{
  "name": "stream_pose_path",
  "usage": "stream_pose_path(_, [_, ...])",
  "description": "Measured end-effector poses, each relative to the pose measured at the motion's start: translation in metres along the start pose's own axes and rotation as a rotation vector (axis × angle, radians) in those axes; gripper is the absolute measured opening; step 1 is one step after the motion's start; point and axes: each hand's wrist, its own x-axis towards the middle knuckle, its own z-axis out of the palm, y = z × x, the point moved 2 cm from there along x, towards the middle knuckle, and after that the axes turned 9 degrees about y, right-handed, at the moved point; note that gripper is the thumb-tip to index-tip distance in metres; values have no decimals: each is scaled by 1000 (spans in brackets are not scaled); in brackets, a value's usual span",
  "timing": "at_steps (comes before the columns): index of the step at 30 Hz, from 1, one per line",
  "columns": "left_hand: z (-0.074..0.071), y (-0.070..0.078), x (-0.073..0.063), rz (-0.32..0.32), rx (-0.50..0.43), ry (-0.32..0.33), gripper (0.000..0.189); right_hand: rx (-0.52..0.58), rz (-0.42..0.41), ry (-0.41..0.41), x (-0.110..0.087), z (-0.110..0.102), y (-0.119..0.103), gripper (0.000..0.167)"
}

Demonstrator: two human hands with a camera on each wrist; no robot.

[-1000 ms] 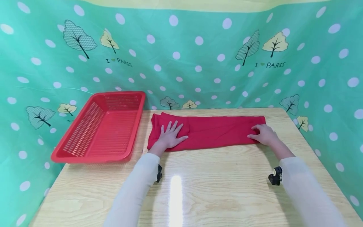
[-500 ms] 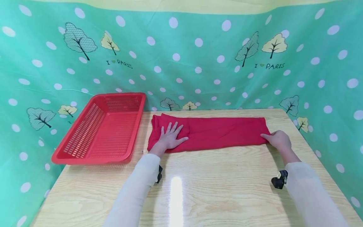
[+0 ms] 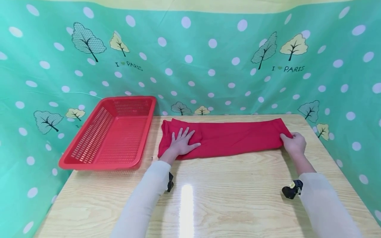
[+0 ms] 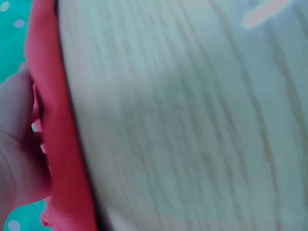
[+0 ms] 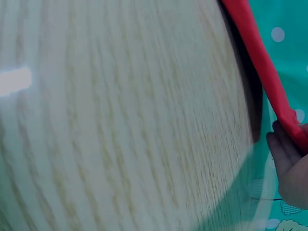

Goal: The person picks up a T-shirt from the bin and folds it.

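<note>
A red garment [image 3: 235, 137], folded into a long strip, lies across the back of the table. On its left end, a folded-over flap lies under my left hand [image 3: 182, 142], which rests palm down with fingers spread. My right hand [image 3: 294, 144] pinches the garment's right end between thumb and fingers. In the right wrist view, the fingers [image 5: 284, 149] lie under the garment's edge [image 5: 264, 62], which is lifted off the table with a dark shadow below. The left wrist view has the left hand [image 4: 19, 139] at the garment's near edge [image 4: 60, 120].
A red plastic basket [image 3: 143, 138] with slotted sides stands left of the garment, overhanging the table's left edge. The wooden table [image 3: 226, 191] reaches toward me with a bright light reflection on it. A green dotted curtain [image 3: 208, 82] hangs behind and along both sides.
My right hand slid right from atop the garment to its right end, took hold there and raised that end a little. The left hand stayed in place. The head view shifted slightly.
</note>
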Motion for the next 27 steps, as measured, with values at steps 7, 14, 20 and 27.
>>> stream_pose_path(7, [-19,9,-12,-57,-39,76,74,164,106,58,3,-3,-3,61])
stream_pose_path(14, [-27,-5,-21,-251,-13,206,80,237,160,104,3,-10,-8,55])
stream_pose_path(20, [-31,-9,-27,-307,-263,240,72,338,191,198,5,-20,-17,49])
stream_pose_path(27, [-35,-5,-25,-343,-623,263,62,468,89,246,-10,-27,-45,39])
